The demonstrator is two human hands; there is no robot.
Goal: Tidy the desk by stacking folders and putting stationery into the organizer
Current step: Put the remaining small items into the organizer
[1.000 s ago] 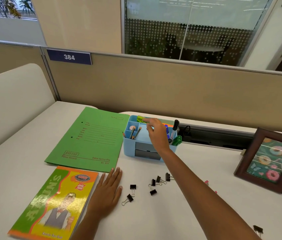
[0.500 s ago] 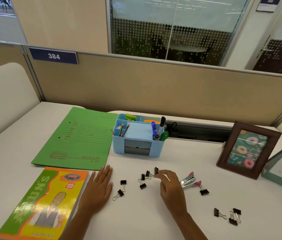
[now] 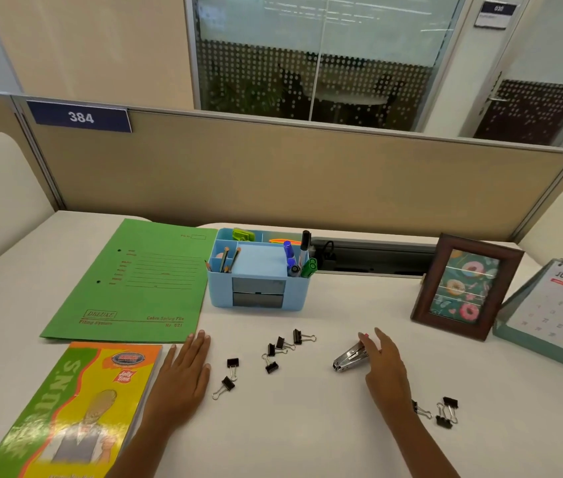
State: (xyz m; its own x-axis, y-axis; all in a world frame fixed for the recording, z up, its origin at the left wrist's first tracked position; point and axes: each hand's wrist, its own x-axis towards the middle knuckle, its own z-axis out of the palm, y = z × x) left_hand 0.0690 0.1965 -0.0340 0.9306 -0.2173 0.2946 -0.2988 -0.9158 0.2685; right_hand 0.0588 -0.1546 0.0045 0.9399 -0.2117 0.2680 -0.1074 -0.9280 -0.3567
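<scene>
A light blue organizer (image 3: pixel 258 298) stands mid-desk with pens, pencils, markers and a green clip in its compartments. Left of it lies a green folder (image 3: pixel 128 284), and a yellow-green book (image 3: pixel 66 408) lies near the front left. A silver stapler (image 3: pixel 348 358) with a pink end lies right of centre. My right hand (image 3: pixel 385 367) rests against its rear end, fingers spread, the stapler still on the desk. My left hand (image 3: pixel 180 377) lies flat and open beside the book. Several black binder clips (image 3: pixel 280 346) sit between my hands, and more binder clips (image 3: pixel 445 412) lie by my right forearm.
A brown picture frame (image 3: pixel 466 288) and a desk calendar (image 3: pixel 559 312) stand at the right. A beige partition (image 3: pixel 273 174) runs behind the desk, with a cable slot (image 3: pixel 369 260) at its foot.
My right hand left the organizer, came down to the binder clips, then slid right onto the stapler. The left hand stayed flat. The view has shifted to the right.
</scene>
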